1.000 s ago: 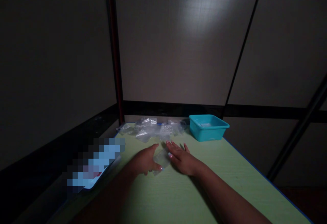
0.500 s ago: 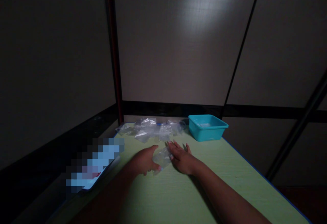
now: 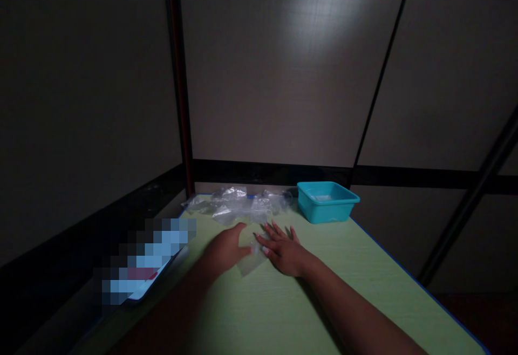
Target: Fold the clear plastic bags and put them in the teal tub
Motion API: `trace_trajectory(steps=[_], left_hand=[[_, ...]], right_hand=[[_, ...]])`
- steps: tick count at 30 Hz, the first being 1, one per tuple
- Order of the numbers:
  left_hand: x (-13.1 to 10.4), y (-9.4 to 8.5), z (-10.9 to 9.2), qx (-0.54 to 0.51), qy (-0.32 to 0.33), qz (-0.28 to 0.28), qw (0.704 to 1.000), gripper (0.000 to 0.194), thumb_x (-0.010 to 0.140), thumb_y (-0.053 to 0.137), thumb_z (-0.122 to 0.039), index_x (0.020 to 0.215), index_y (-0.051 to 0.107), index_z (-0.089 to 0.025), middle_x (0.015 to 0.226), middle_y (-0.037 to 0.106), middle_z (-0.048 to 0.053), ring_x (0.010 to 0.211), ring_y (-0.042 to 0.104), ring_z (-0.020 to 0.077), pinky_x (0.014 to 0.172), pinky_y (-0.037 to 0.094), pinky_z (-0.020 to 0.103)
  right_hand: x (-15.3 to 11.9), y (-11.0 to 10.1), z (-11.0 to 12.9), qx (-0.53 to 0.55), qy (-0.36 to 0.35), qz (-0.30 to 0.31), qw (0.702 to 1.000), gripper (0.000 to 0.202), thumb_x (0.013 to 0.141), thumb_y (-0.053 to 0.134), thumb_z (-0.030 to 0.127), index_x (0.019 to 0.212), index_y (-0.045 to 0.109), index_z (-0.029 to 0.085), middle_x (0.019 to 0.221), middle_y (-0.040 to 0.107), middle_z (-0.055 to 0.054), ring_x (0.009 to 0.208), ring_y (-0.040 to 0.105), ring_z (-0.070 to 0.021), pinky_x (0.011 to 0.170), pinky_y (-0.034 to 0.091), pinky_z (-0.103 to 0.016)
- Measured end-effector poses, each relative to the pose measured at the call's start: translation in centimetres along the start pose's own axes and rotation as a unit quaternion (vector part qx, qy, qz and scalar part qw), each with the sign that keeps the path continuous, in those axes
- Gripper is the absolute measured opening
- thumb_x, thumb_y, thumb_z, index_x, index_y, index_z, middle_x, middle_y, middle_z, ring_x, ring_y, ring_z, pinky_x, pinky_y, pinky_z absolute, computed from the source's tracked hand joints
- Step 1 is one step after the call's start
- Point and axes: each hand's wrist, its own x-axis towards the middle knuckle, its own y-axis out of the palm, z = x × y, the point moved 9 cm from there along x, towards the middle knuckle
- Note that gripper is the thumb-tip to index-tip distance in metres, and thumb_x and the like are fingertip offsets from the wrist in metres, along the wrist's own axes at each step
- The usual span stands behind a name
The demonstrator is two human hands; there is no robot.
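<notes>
A small clear plastic bag (image 3: pixel 250 264) lies on the light green table (image 3: pixel 251 317) between my two hands. My right hand (image 3: pixel 286 251) rests over the bag's right side with its fingers spread and stretched forward. On the left, my left hand (image 3: pixel 224 248) is at the bag's edge, its thumb on or just over the plastic. Thumb and forefinger are apart there; the other fingers are mostly hidden. Several crumpled clear plastic bags (image 3: pixel 230 212) are heaped just beyond my hands.
A turquoise plastic basin (image 3: pixel 327 210) stands at the back right, with something pale inside. Along the left edge is a light, tray-like object (image 3: pixel 148 285), mostly pixelated. Dark wall panels (image 3: pixel 271 101) rise behind the table, which has a blue edge.
The bag between my hands now lies flatter and smoother. My right hand's fingers have spread wider over it, and my left hand has shifted slightly left.
</notes>
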Motion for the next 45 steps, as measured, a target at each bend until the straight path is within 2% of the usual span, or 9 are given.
trace_trajectory(steps=[3, 5, 9, 11, 14, 20, 23, 28, 45], left_hand=[[-0.4, -2.7, -1.9, 0.057, 0.042, -0.127, 0.989, 0.041, 0.078, 0.053, -0.035, 0.115, 0.050, -0.018, 0.109, 0.056, 0.009, 0.104, 0.049, 0.0234, 0.089, 0.036, 0.032], [-0.7, -2.7, -3.4, 0.075, 0.090, -0.136, 0.984, 0.037, 0.081, 0.049, -0.036, 0.114, 0.051, -0.020, 0.111, 0.054, 0.009, 0.108, 0.046, 0.0233, 0.093, 0.033, 0.033], [-1.2, 0.2, -4.7, 0.103, 0.165, -0.063, 0.979, 0.049, 0.082, 0.045, -0.044, 0.125, 0.042, -0.021, 0.134, 0.038, 0.008, 0.127, 0.025, 0.0247, 0.104, 0.017, 0.040], [-1.3, 2.2, -4.1, 0.120, 0.169, -0.003, 0.978, 0.060, 0.082, 0.041, -0.050, 0.134, 0.029, -0.021, 0.143, 0.021, 0.007, 0.132, 0.010, 0.0250, 0.105, 0.011, 0.044], [-1.3, 3.9, -3.2, 0.131, 0.157, 0.063, 0.977, 0.066, 0.083, 0.037, -0.052, 0.138, 0.015, -0.021, 0.146, 0.008, 0.006, 0.133, 0.002, 0.0243, 0.104, 0.011, 0.047], [-1.2, 3.5, -3.4, 0.130, 0.156, 0.084, 0.976, 0.057, 0.085, 0.032, -0.052, 0.136, 0.022, -0.029, 0.145, 0.013, 0.002, 0.133, 0.003, 0.0212, 0.104, 0.008, 0.049], [-1.2, 3.5, -3.3, 0.137, 0.155, 0.095, 0.974, 0.055, 0.085, 0.032, -0.053, 0.135, 0.024, -0.032, 0.145, 0.014, 0.002, 0.133, 0.004, 0.0212, 0.103, 0.007, 0.051], [-1.3, 3.9, -3.0, 0.137, 0.158, 0.107, 0.972, 0.055, 0.084, 0.030, -0.055, 0.135, 0.021, -0.034, 0.146, 0.010, 0.003, 0.133, 0.001, 0.0220, 0.101, 0.009, 0.054], [-1.4, 4.6, -2.8, 0.158, 0.145, 0.130, 0.968, 0.056, 0.083, 0.027, -0.060, 0.134, 0.018, -0.040, 0.146, 0.006, 0.004, 0.131, -0.007, 0.0264, 0.100, 0.008, 0.057]], right_hand=[[0.1, 0.1, -0.2, 0.003, -0.001, -0.003, 1.000, 0.046, 0.089, 0.026, 0.043, 0.134, 0.019, 0.039, 0.146, 0.003, 0.002, 0.132, -0.006, -0.0227, 0.097, -0.005, -0.060], [0.1, 0.2, -0.2, 0.005, -0.004, -0.008, 1.000, 0.046, 0.089, 0.026, 0.043, 0.134, 0.020, 0.038, 0.146, 0.003, 0.001, 0.132, -0.006, -0.0225, 0.097, -0.004, -0.060], [0.1, 0.2, -0.2, 0.013, -0.008, -0.009, 1.000, 0.049, 0.088, 0.028, 0.044, 0.135, 0.018, 0.036, 0.146, 0.002, 0.000, 0.132, -0.006, -0.0222, 0.098, -0.001, -0.059], [0.1, 0.2, -0.3, 0.022, -0.008, -0.005, 1.000, 0.052, 0.087, 0.031, 0.043, 0.136, 0.015, 0.035, 0.146, 0.001, -0.001, 0.132, -0.006, -0.0221, 0.098, -0.001, -0.059], [0.1, -0.2, -0.8, 0.047, 0.009, -0.009, 0.999, 0.054, 0.087, 0.030, 0.041, 0.137, 0.012, 0.033, 0.146, 0.003, -0.001, 0.132, -0.006, -0.0217, 0.098, 0.000, -0.059], [0.1, -1.7, -4.1, 0.064, 0.096, -0.060, 0.992, 0.052, 0.086, 0.029, 0.031, 0.137, 0.018, 0.029, 0.145, 0.013, -0.002, 0.133, -0.001, -0.0209, 0.099, -0.003, -0.057], [0.1, -1.5, -5.0, 0.085, 0.104, -0.033, 0.990, 0.060, 0.081, 0.038, 0.030, 0.137, 0.015, 0.028, 0.145, 0.011, -0.003, 0.133, -0.002, -0.0216, 0.099, -0.002, -0.057], [-0.1, -0.9, -4.6, 0.090, 0.069, 0.024, 0.993, 0.077, 0.073, 0.049, 0.034, 0.137, 0.007, 0.034, 0.146, 0.002, -0.003, 0.132, -0.008, -0.0237, 0.097, -0.004, -0.058], [-0.4, -0.7, -3.7, 0.043, 0.082, 0.029, 0.995, 0.079, 0.074, 0.048, 0.037, 0.137, 0.000, 0.034, 0.146, -0.005, -0.003, 0.131, -0.011, -0.0242, 0.097, -0.006, -0.057]])
